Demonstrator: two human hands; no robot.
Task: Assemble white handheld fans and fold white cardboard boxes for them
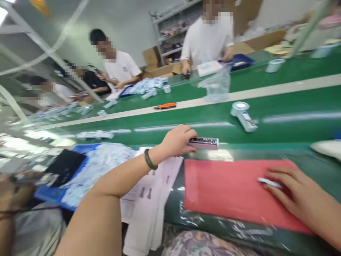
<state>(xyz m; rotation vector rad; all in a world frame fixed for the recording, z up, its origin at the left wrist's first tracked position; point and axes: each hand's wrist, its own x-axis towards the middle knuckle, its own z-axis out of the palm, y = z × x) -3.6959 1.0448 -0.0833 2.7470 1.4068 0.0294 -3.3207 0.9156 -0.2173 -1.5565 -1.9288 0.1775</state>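
Observation:
My left hand point(179, 139), with a dark bangle at its wrist, grips one end of an elongated handheld device housing point(204, 143). The housing's top side shows dark parts inside, too blurred to make out. It is held at the near edge of the green belt, just above a red mat point(223, 185). Over the mat's right part, my right hand point(295, 188) is closed on a small, pale, slightly curved strip point(269, 183). Farther back on the belt lies a light blue device with a round head and a handle point(243, 115).
A blue tray point(50, 193) heaped with pale blue parts point(93, 174) and printed sheets point(149, 199) lie left of the mat. Orange-handled pliers point(166, 106) and a clear plastic bag point(217, 85) rest along the belt point(298, 101). Several people work across it; another person's arm shows at far left.

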